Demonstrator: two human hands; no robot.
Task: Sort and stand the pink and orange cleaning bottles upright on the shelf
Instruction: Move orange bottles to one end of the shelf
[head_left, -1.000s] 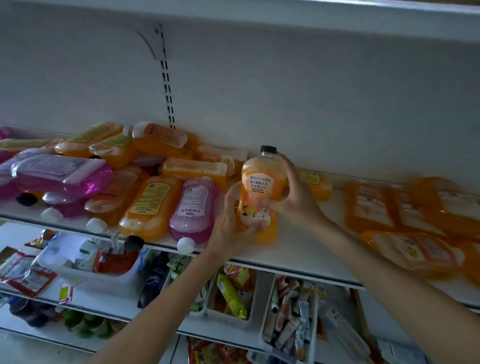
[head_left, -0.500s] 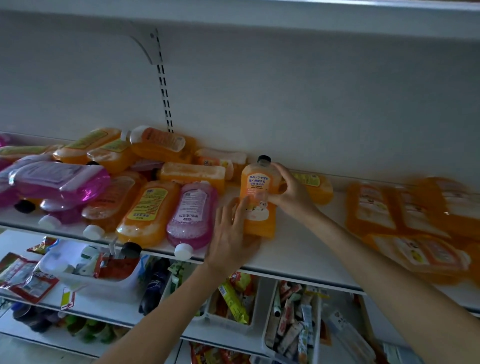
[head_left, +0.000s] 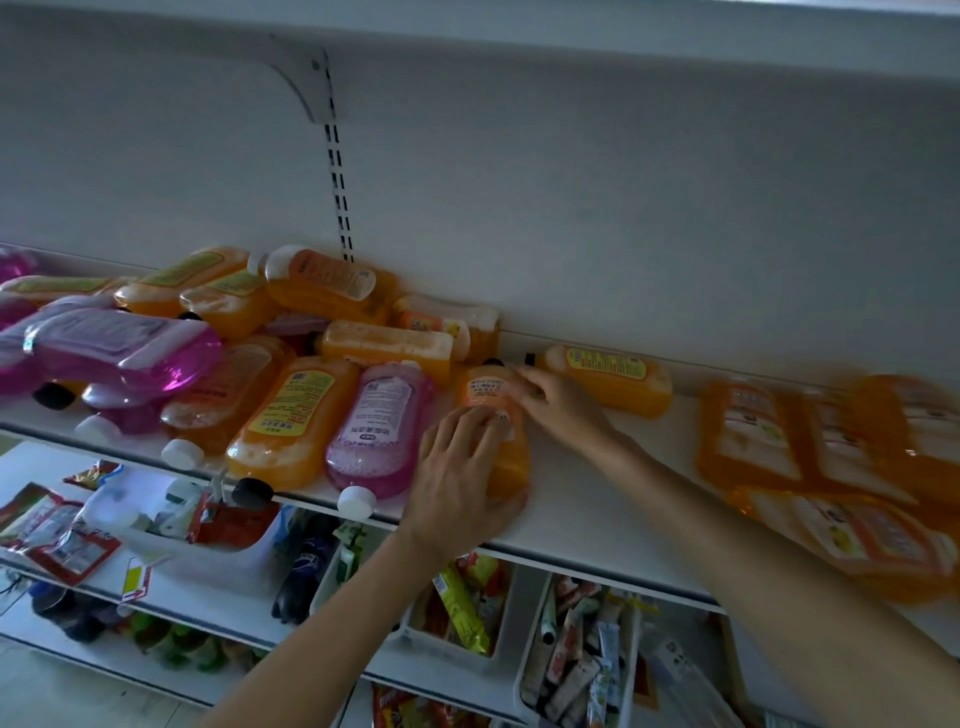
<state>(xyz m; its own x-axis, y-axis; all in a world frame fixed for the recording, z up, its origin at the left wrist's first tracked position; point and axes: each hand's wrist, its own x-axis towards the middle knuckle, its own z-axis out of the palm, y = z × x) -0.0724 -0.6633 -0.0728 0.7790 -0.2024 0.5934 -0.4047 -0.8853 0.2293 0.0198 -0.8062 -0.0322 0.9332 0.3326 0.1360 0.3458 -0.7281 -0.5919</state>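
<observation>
Both arms reach up and forward to the white shelf (head_left: 597, 499). The left hand (head_left: 457, 467) lies flat with its fingers spread wide, pressed on the front and lower part of an orange bottle (head_left: 493, 415). The right hand (head_left: 558, 402) comes in from the right, and its fingers touch the bottle near the top, by the label. The bottle stands on the shelf between the two hands, close to upright. Its cap is dark and very hard to see. The left hand hides most of the bottle's bottom half, so it is hard to tell how firmly either hand grips it.

Just left of it a pink bottle (head_left: 379, 431) lies flat with its white cap sticking out over the shelf edge. Beside that lies an orange bottle with a yellow label (head_left: 291, 421), also flat. Farther left is a messy pile of orange and pink bottles, stacked on each other. A big pink bottle (head_left: 124, 348) lies on top, at the left side of the pile. Behind the right hand, one more orange bottle (head_left: 608, 379) lies on its side against the back wall.

On the right, some orange bottles (head_left: 831, 452) lie flat, but they are blurry and their labels cannot be read. The lower shelves hold white bins (head_left: 530, 691) of small packets, partly hidden by the arms.
</observation>
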